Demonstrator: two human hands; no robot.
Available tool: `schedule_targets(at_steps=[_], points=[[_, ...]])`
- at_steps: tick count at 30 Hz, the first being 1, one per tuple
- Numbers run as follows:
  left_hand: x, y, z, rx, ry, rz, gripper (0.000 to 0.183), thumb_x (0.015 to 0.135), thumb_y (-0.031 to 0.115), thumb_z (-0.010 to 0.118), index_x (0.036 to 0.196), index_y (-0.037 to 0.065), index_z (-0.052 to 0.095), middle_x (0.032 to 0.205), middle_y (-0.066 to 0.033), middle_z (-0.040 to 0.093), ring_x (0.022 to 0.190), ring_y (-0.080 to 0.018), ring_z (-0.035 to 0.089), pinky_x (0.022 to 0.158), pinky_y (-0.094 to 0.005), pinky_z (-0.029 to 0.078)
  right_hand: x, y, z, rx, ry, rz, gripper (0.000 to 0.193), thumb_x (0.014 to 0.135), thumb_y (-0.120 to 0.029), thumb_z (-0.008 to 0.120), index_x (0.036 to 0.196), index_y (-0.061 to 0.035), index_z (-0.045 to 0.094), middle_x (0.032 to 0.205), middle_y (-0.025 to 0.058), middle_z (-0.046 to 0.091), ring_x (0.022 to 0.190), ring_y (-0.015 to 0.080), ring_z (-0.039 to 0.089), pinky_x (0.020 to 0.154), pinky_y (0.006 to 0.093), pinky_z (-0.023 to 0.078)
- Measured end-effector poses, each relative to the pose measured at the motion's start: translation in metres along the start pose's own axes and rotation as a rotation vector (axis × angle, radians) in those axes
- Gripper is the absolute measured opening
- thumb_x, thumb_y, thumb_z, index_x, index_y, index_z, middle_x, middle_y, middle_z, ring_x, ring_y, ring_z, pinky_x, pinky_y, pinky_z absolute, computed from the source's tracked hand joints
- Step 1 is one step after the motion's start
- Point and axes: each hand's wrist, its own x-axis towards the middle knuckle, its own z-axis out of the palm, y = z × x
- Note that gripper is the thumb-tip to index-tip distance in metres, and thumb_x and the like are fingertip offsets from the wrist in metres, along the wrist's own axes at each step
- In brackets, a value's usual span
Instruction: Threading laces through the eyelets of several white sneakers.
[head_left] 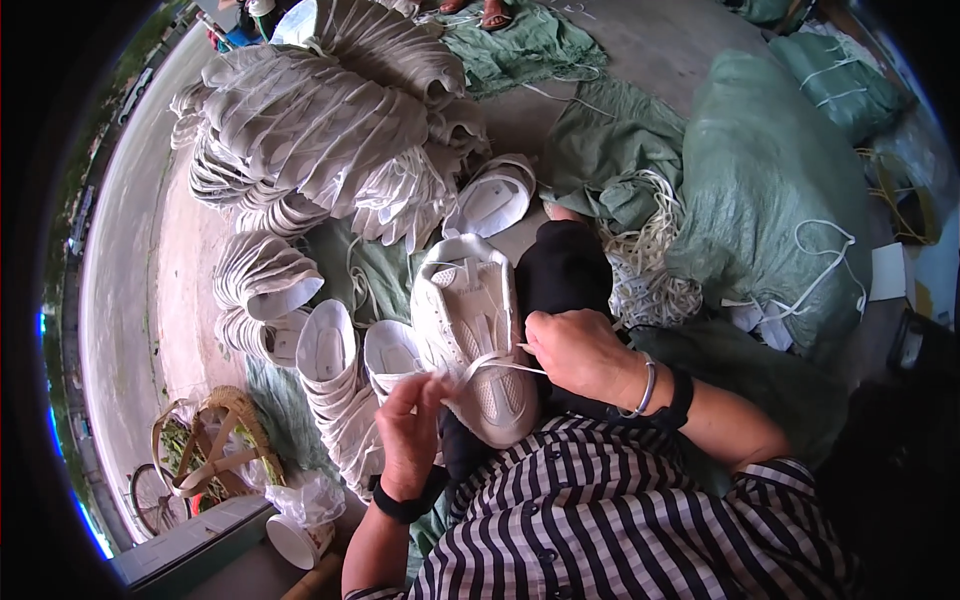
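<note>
A white shoe upper (458, 305) rests on my lap with its toe toward me. A white shoelace (487, 361) is threaded across it near the toe end. My left hand (408, 432) is at the upper's left side, fingers pinched on the lace and slightly smeared by motion. On the other side, my right hand (580, 352) is closed, with a bit of lace at its thumb and fingertips. Part of the lace stretches toward its underside. The rows of eyelets and the tongue show between my hands.
Nested stacks of white shoe uppers (300, 120) lie to the left and far left. A bundle of white laces (650, 265) sits by my right knee, beside a large green sack (765, 190). A woven basket (215, 440) and a white cup (298, 541) stand at lower left.
</note>
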Motion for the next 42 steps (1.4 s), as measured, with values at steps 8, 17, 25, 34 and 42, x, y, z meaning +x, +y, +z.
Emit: schedule_targets(at_steps=[8,17,25,34,42], points=[[0.002,-0.006,0.003,-0.233,-0.121,-0.130,0.023,0.095,0.020,0.056,0.100,-0.001,0.063,0.080,-0.0004,0.062,0.066,-0.0047,0.049,0.064,-0.0201,0.041,0.000,-0.004,0.001,-0.031,0.068,-0.152,0.010,0.081,-0.008,0.058,0.077,-0.0023,0.052,0.060,0.0156,0.059,0.059,0.0318,0.063,0.052,0.0408,0.050],[0.006,-0.010,0.008,-0.279,-0.025,-0.057,0.019,0.092,0.015,0.060,0.091,-0.003,0.064,0.078,-0.0005,0.062,0.071,-0.0060,0.053,0.068,-0.0215,0.044,0.001,-0.006,0.013,0.008,0.043,-0.050,0.010,0.084,-0.008,0.056,0.079,-0.0031,0.050,0.062,0.0153,0.059,0.060,0.0332,0.062,0.052,0.0413,0.049],[0.010,-0.011,0.011,-0.271,-0.053,-0.122,0.018,0.093,0.016,0.058,0.085,0.000,0.062,0.077,0.0002,0.059,0.073,-0.0062,0.051,0.068,-0.0206,0.041,0.003,0.005,0.010,0.281,-0.052,-0.029,0.004,0.083,-0.004,0.054,0.087,-0.0054,0.053,0.065,0.0149,0.059,0.064,0.0351,0.062,0.056,0.0432,0.048],[0.011,0.002,0.022,-0.251,0.049,-0.136,0.021,0.090,0.017,0.061,0.076,0.002,0.058,0.072,0.0041,0.054,0.067,-0.0043,0.045,0.063,-0.0225,0.039,0.002,0.006,0.013,0.262,-0.021,-0.032,0.005,0.082,-0.005,0.054,0.087,-0.0055,0.053,0.068,0.0161,0.060,0.067,0.0362,0.062,0.057,0.0434,0.048],[0.029,0.016,0.007,-0.119,-0.139,-0.276,0.020,0.086,0.018,0.063,0.076,0.001,0.057,0.072,0.0015,0.057,0.066,-0.0065,0.049,0.060,-0.0245,0.040,-0.004,0.003,0.013,0.169,0.012,-0.048,0.002,0.085,-0.006,0.051,0.087,-0.0061,0.052,0.067,0.0150,0.060,0.064,0.0361,0.062,0.055,0.0448,0.048]])
